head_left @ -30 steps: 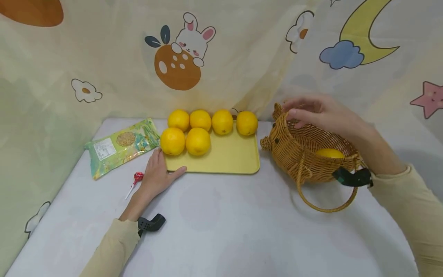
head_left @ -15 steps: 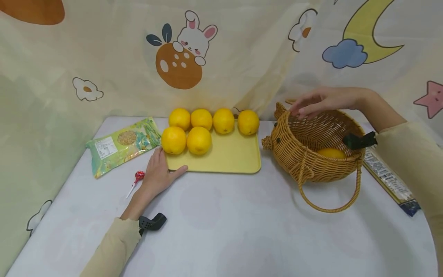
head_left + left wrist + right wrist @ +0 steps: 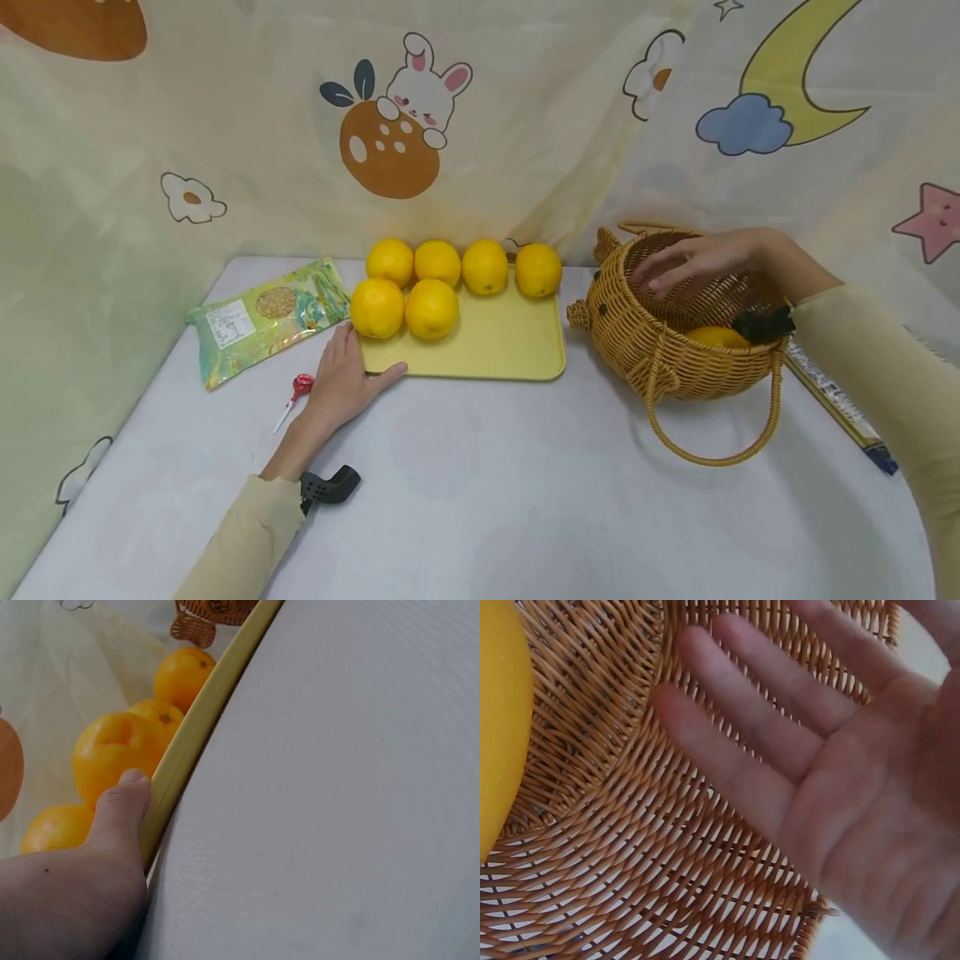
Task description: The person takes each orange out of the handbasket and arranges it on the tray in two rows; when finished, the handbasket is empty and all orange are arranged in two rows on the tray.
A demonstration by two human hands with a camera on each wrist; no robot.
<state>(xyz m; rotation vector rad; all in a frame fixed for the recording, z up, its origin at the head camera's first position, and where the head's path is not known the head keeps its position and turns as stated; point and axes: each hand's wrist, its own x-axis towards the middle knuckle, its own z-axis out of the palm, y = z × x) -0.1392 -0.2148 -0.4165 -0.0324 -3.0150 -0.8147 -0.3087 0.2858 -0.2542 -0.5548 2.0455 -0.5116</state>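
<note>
My left hand (image 3: 347, 375) rests at the near left corner of a yellow tray (image 3: 502, 342), fingers straight along its side and thumb on its front edge. On the tray sit several oranges (image 3: 432, 308) in two rows; in the left wrist view an orange (image 3: 120, 754) shows just beyond the thumb. My right hand (image 3: 701, 260) reaches into the mouth of a wicker pig-shaped basket (image 3: 637, 333), fingers loosely spread and holding nothing. Inside the basket lies a yellow fruit (image 3: 717, 337), partly hidden by the rim. The right wrist view shows the palm and fingers over the woven wall.
A green snack packet (image 3: 270, 321) lies left of the tray, with a red lollipop (image 3: 300, 386) near my left hand. One basket handle (image 3: 720, 461) hangs toward the table's front. A long packet (image 3: 840, 408) lies right of the basket, partly behind my right sleeve.
My right hand lifted slightly over the basket, then dipped lower into its opening. The long packet on the right came into view. My left hand, tray and oranges stayed put.
</note>
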